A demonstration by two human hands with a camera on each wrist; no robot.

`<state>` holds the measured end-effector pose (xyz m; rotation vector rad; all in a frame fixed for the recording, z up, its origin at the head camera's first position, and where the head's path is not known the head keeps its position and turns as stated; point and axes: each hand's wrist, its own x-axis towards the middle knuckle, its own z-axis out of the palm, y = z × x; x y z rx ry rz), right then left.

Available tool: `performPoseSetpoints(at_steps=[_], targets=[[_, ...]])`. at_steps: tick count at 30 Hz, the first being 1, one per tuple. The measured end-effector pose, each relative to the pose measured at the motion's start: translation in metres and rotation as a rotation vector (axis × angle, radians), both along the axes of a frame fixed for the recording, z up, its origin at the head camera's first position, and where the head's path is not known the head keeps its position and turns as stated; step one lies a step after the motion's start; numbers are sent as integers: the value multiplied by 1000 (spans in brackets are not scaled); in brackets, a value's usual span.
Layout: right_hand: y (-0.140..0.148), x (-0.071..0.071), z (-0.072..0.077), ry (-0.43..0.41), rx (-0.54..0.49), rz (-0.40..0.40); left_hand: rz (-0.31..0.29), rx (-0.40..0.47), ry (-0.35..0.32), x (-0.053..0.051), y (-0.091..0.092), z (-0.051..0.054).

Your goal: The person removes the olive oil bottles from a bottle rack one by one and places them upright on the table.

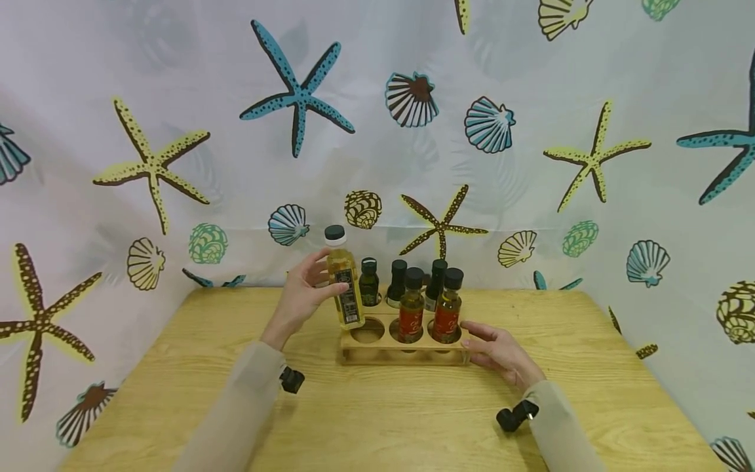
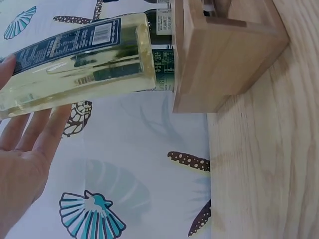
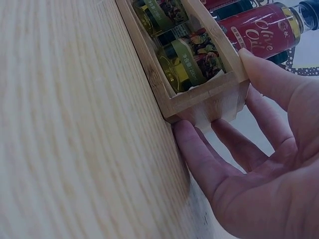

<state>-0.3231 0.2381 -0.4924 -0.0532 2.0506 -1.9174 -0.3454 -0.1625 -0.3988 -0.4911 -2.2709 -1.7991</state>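
Note:
My left hand (image 1: 303, 295) grips a clear bottle of yellow oil (image 1: 345, 282) with a black cap, slightly tilted, above the empty front-left hole of a wooden rack (image 1: 377, 357). In the left wrist view the oil bottle (image 2: 84, 59) lies between thumb and fingers (image 2: 42, 132), its base near the rack (image 2: 209, 64). My right hand (image 1: 501, 354) touches the rack's right end; in the right wrist view its fingertips rest on the rack's end (image 3: 209, 107). Two red-labelled bottles (image 1: 411, 314) (image 3: 259, 30) fill the other front holes.
Dark green bottles (image 1: 369, 285) with dark caps stand in the rack's back row. The rack is on a pale wooden table (image 1: 413, 413), with a white curtain (image 1: 377, 157) printed with starfish and shells behind and at both sides.

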Motion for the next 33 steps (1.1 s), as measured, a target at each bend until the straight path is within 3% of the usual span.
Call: performPoseSetpoints(at_steps=[9, 21, 33], targets=[[0, -1, 1, -2, -9, 9, 3, 3, -6, -2, -13, -6], [0, 1, 2, 1, -14, 10, 47, -108, -67, -7, -29, -14], [0, 1, 3, -1, -10, 8, 37, -90, -80, -17, -38, -25]])
